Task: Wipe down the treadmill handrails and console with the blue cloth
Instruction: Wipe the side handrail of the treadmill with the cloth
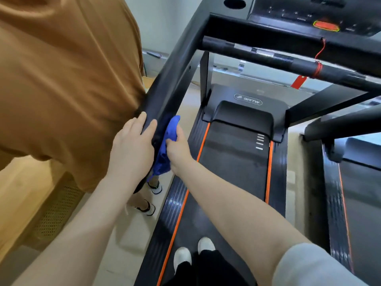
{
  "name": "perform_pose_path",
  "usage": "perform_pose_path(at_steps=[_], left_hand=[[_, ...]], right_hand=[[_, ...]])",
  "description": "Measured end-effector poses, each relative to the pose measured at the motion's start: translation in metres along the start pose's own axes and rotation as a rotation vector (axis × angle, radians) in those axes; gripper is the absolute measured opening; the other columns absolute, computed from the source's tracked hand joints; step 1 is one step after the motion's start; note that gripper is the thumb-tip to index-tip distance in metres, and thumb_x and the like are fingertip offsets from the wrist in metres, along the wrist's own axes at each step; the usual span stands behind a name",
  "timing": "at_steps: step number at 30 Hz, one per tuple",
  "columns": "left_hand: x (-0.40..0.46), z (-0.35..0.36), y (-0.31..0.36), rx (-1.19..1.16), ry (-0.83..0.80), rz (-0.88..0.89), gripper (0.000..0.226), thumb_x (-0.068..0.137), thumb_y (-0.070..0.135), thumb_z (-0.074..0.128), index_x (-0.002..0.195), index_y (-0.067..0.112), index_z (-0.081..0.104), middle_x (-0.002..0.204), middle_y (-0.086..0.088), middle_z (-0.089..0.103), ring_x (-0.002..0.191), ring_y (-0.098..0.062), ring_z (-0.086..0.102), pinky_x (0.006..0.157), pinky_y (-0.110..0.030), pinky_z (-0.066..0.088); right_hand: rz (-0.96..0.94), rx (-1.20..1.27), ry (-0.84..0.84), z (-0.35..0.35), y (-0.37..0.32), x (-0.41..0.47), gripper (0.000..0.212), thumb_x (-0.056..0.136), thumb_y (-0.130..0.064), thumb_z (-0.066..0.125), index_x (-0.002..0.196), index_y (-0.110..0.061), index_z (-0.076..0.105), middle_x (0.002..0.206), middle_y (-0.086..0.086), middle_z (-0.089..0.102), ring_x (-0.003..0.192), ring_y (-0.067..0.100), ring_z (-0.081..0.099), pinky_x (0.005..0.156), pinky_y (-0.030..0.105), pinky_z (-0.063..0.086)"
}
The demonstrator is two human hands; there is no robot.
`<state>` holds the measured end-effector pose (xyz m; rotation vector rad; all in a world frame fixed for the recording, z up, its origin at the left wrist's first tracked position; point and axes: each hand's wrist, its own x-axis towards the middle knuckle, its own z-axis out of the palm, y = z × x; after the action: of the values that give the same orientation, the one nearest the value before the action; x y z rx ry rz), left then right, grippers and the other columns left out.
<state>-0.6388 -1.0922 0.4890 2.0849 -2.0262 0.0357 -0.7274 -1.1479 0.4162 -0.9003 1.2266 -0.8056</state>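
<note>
- Your right hand grips the blue cloth, fingers curled round a bunched fold of it, thumb up along its top edge. You hold the cloth pressed against the inner face of the left handrail.
- Your left hand rests on the same handrail from the outer side, just across the bar from the cloth. Its fingers lie fairly straight with the tips laid over the bar's upper edge; it holds nothing.
- The cloth is bright blue, crumpled into a thick wad, and a loose tail hangs down below your right hand, beside the rail's lower end.
- The handrail is a flat black bar that runs from the console down toward you. The console sits at the top of the view, black, with small buttons too blurred to read and a red oval key ringed in yellow.
- A red cord is wound round the front crossbar, and a red tag hangs under it.
- The motor cover carries an oval badge that reads "BRTW", with a small logo beside the letters.
- The belt is black with orange stripes on both sides; your white shoes stand on it.
- A person in a brown shirt stands close against the outer side of the left handrail.
</note>
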Motion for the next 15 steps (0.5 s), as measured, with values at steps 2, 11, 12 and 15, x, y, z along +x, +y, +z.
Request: perform_pose_path(at_steps=[2, 11, 12, 15], left_hand=[[0.005, 0.0, 0.0, 0.018, 0.015, 0.034, 0.05, 0.077, -0.004, 0.063, 0.125, 0.0, 0.055, 0.132, -0.028, 0.05, 0.115, -0.047, 0.05, 0.086, -0.055, 0.046], [0.063, 0.004, 0.024, 0.098, -0.019, 0.073, 0.053, 0.079, 0.004, 0.065, 0.13, 0.008, 0.052, 0.138, -0.023, 0.046, 0.116, -0.045, 0.047, 0.083, -0.053, 0.045], [0.073, 0.005, 0.026, 0.105, -0.022, 0.069, 0.053, 0.082, 0.005, 0.063, 0.133, 0.01, 0.05, 0.141, -0.022, 0.043, 0.119, -0.043, 0.045, 0.086, -0.053, 0.043], [0.108, 0.009, 0.03, 0.124, -0.025, 0.061, 0.054, 0.085, 0.007, 0.059, 0.137, 0.013, 0.045, 0.146, -0.019, 0.036, 0.125, -0.04, 0.039, 0.094, -0.052, 0.038]], right_hand=[[0.024, 0.072, -0.01, -0.005, -0.01, 0.01, 0.062, 0.095, 0.004, 0.031, 0.148, -0.027, 0.023, 0.145, -0.003, 0.041, 0.122, 0.02, 0.046, 0.103, 0.036, 0.042], [0.249, 0.115, -0.123, -0.008, 0.027, 0.005, 0.068, 0.086, 0.0, 0.037, 0.145, -0.031, 0.024, 0.143, 0.011, 0.043, 0.114, 0.029, 0.053, 0.083, 0.035, 0.05], [0.251, 0.152, -0.126, -0.01, 0.02, 0.014, 0.068, 0.086, 0.002, 0.037, 0.144, -0.031, 0.026, 0.142, 0.01, 0.045, 0.114, 0.028, 0.054, 0.087, 0.037, 0.051], [0.189, 0.227, -0.13, -0.025, -0.01, 0.053, 0.066, 0.088, 0.008, 0.034, 0.144, -0.027, 0.029, 0.141, 0.007, 0.047, 0.121, 0.027, 0.051, 0.101, 0.045, 0.044]])
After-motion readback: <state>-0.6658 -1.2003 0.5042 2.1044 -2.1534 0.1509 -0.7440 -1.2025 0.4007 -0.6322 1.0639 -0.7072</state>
